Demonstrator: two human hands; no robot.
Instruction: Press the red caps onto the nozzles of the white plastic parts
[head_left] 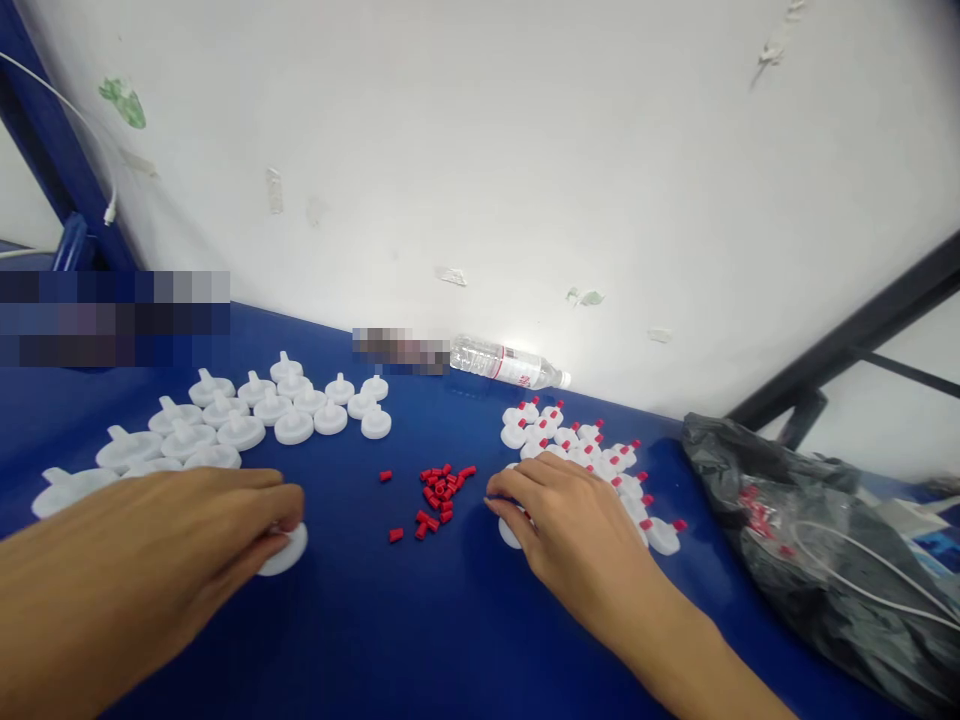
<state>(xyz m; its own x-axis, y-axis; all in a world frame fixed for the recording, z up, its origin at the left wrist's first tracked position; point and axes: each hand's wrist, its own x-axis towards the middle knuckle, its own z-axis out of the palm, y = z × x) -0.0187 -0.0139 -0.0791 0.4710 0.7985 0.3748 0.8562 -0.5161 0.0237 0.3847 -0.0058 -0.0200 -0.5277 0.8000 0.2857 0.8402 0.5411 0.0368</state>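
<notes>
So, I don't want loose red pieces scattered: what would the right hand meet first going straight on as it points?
Probably the loose red pieces, just beyond the right hand, though its height above the blue table is hard to judge.

Bright, even lighting, pale glare on the wall (495,180), soft hand shadows, stretched edges, pixelated patches

Discs (240,431) left | caps (440,490) middle | capped discs (664,537) right | bottle (499,362) behind
</notes>
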